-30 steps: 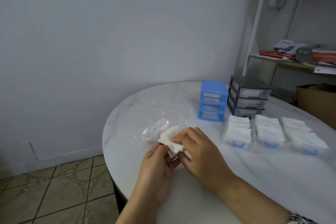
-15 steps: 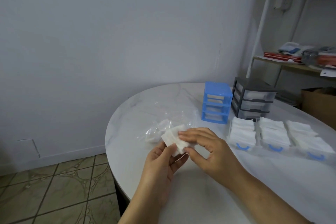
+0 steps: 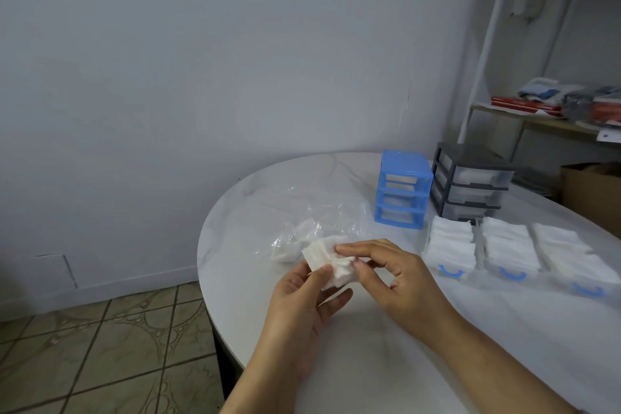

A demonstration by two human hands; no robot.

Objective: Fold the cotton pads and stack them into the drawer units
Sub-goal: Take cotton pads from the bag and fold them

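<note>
Pad (image 3: 327,262) sits low in the middle of the frame, pinched between your left hand (image 3: 302,299) and right hand (image 3: 400,276) so you can fold it. Full drawers (image 3: 507,249) wait at the right.

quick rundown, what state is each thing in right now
cotton pad: partly folded, pinched by both hands
left hand: gripping pad
right hand: pinching pad
plastic bag: open, pads inside
blue drawer unit: drawers removed
three drawers: out, filled with pads
grey drawer unit: drawers in
</note>
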